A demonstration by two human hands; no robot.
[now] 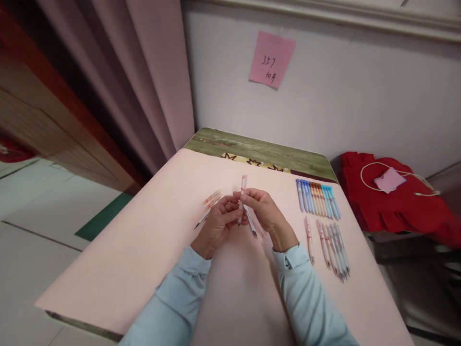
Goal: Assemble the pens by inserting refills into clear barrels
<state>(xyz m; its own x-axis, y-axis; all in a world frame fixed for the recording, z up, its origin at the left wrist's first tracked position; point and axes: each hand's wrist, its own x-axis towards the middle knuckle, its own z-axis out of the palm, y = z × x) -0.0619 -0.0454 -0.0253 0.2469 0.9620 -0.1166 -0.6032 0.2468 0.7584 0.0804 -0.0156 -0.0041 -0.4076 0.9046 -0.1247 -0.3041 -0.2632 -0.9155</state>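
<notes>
Both my hands hold one pale pink pen [243, 182] upright, tip down, over the middle of the table. My left hand [220, 222] pinches its lower barrel, and my right hand [264, 209] grips it higher up. Beneath and between the hands lie a few white pen refills [251, 222], partly hidden by my fingers. Left of my left hand rest some pink and orange pen parts [213, 198], with dark-tipped refills [201, 220] beside them. To the right is a neat row of blue, brown and turquoise pens [317, 198]. Nearer me lies a looser group of pink and grey pens [334, 247].
A pale pink cover [144, 240] lies over the green wood-patterned table [288, 151]. A red cloth [389, 211] with a white cable [370, 166] sits beyond the right edge. Curtains [151, 62] hang at the left, and a pink note [272, 60] is on the wall.
</notes>
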